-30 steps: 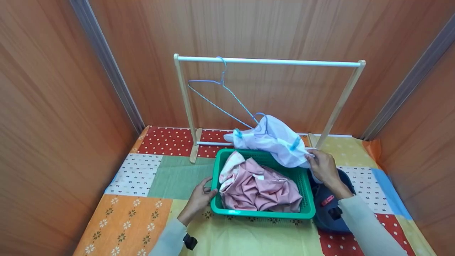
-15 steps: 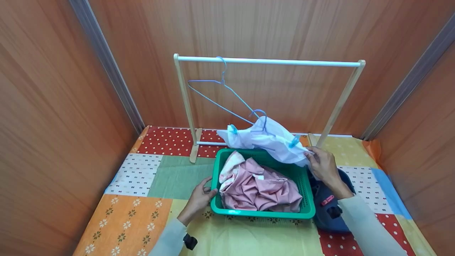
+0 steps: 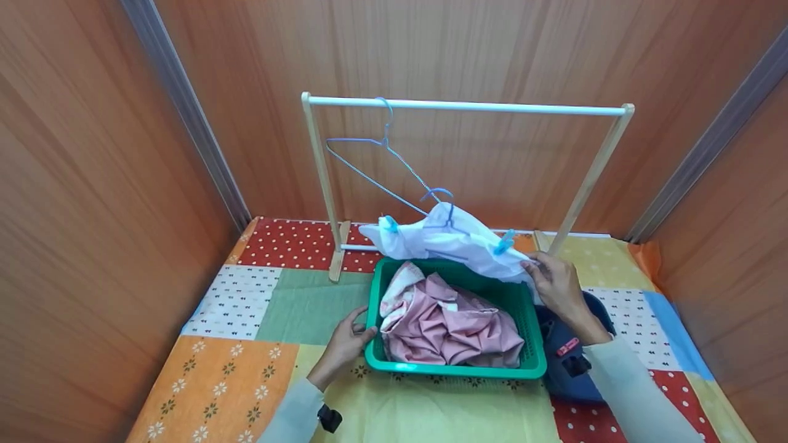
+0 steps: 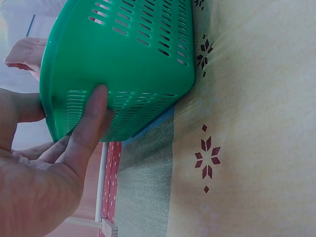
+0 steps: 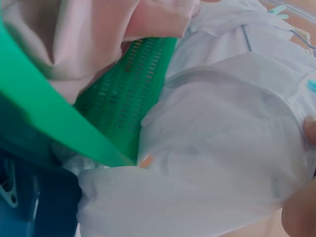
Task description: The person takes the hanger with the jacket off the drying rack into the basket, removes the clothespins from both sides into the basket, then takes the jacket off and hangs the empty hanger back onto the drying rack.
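My left hand (image 3: 341, 344) grips the left rim of a green plastic basket (image 3: 458, 371), the thumb over the rim and fingers against the slotted outer wall in the left wrist view. Crumpled pink fabric (image 3: 452, 326) fills much of the basket. With my right hand (image 3: 560, 286) I pinch the right edge of a white garment (image 3: 468, 240) that lies over the basket's far rim. Two light-blue clothespins (image 3: 388, 224) are fixed on the garment, and a hanger's blue hook (image 3: 440, 192) stands out of it. In the right wrist view the white cloth (image 5: 212, 143) spreads beside the basket wall.
A drying rack (image 3: 468, 108) stands behind, with a bare blue wire hanger (image 3: 369, 172) on its bar. At the basket's right sits a dark blue bin (image 3: 575, 381) with a red clothespin (image 3: 567, 346). Wooden panels rise around the patchwork cloth (image 3: 246, 375).
The white garment and its hanger hook have slid to the left, the cloth flattening out. My right hand has shifted slightly left and up; the left hand and basket stay in place.
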A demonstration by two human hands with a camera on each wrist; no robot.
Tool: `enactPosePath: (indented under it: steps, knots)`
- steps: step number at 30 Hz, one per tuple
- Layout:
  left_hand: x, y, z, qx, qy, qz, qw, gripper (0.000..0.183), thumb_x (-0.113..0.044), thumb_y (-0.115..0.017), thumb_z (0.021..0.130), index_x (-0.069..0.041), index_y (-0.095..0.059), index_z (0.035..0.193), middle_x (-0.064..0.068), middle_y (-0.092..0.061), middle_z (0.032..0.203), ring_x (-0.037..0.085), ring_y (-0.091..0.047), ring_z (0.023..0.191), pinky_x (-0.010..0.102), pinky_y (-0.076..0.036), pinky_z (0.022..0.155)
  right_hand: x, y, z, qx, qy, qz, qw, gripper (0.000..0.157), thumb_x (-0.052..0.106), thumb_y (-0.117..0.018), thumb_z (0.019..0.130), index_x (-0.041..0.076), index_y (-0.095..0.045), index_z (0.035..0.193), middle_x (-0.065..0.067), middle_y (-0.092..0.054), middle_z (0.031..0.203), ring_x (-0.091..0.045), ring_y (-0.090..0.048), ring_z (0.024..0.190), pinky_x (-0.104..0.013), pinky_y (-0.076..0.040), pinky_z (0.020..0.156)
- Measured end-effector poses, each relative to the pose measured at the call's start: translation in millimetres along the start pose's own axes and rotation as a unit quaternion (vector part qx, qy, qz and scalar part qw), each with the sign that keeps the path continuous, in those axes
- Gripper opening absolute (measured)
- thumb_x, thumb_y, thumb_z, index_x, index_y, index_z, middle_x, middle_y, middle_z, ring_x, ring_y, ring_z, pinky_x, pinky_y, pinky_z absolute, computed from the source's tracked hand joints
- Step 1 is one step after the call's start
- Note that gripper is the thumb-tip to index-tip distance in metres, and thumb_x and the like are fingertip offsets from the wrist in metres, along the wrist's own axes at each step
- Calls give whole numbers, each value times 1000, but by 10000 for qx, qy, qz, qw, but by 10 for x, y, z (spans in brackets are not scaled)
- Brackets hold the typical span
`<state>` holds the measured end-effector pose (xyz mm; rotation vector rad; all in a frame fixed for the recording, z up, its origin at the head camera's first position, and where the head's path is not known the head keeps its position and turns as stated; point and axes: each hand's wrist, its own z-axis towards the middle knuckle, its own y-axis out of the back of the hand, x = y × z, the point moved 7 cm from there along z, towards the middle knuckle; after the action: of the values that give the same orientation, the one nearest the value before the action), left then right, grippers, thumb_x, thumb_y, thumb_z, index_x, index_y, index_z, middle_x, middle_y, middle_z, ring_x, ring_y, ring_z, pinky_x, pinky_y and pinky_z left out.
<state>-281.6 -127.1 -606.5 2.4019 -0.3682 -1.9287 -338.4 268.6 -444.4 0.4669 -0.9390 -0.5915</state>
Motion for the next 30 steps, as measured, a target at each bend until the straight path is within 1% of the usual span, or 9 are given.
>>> enactPosePath:
  steps: [2,4,8,11,16,22,25,27,30]
  knots:
    - [-8,-3,-6,7,-23,8,10000,59,-15,-55,101,-11,-29,153,26,-57,137,35,-63,119,49,-54,92,40,11,5,-25,73,33,10000,14,12,-64,95,3,-71,102,-10,-75,94,-14,-67,81,-11,-49,75]
    - [-15,-4,-12,1,-57,50,10000,59,-16,-55,101,-10,-29,153,26,-57,136,35,-63,118,48,-55,91,73,28,13,-67,118,110,9998,13,11,-64,95,3,-71,102,-10,-75,93,-10,-65,79,-7,-46,74]
    - [-35,-5,-26,14,-144,-41,9999,60,-16,-56,100,-10,-28,154,26,-60,132,37,-66,111,43,-58,83,117,85,34,-212,128,231,9994,12,8,-65,94,1,-72,101,-11,-74,90,-5,-60,77,-8,-44,70]
    - [-44,-5,-37,37,-179,-156,9997,61,-15,-55,101,-9,-27,154,26,-61,131,38,-67,108,40,-59,79,137,133,46,-333,128,314,9989,13,6,-65,93,1,-73,102,-13,-74,93,-7,-64,82,-6,-43,73]
    - [-45,-8,-38,68,-141,-222,9996,59,-16,-54,101,-11,-28,154,26,-57,136,34,-65,113,43,-58,85,181,186,51,-394,298,441,9978,14,3,-66,91,1,-73,103,-15,-74,97,-9,-68,93,-2,-42,82]
    - [-21,-7,-18,53,-112,-131,9998,58,-16,-54,101,-12,-29,153,26,-56,138,33,-64,116,44,-57,87,191,186,23,-296,579,702,9954,14,-4,-66,89,0,-73,100,-15,-73,94,4,-62,88,-4,-45,79]
    - [-10,-2,-7,18,-120,-25,9999,58,-16,-55,101,-12,-30,153,26,-55,138,34,-63,117,45,-57,88,155,169,-9,-208,475,799,9955,15,-6,-66,88,-1,-73,100,-15,-73,92,7,-58,84,-4,-45,75]
    - [-8,-1,-3,-3,-113,7,9999,57,-16,-55,101,-11,-31,153,27,-55,139,35,-62,118,46,-57,88,138,157,-34,-142,287,826,9961,15,-6,-66,88,-2,-73,101,-16,-73,93,7,-57,81,-4,-44,73]
    - [-10,-1,1,-22,-108,16,9999,57,-16,-55,101,-12,-31,153,26,-54,139,35,-62,119,46,-56,89,198,155,-69,99,-47,807,9967,16,-5,-64,90,-5,-71,104,-20,-72,98,6,-57,81,-4,-44,73]
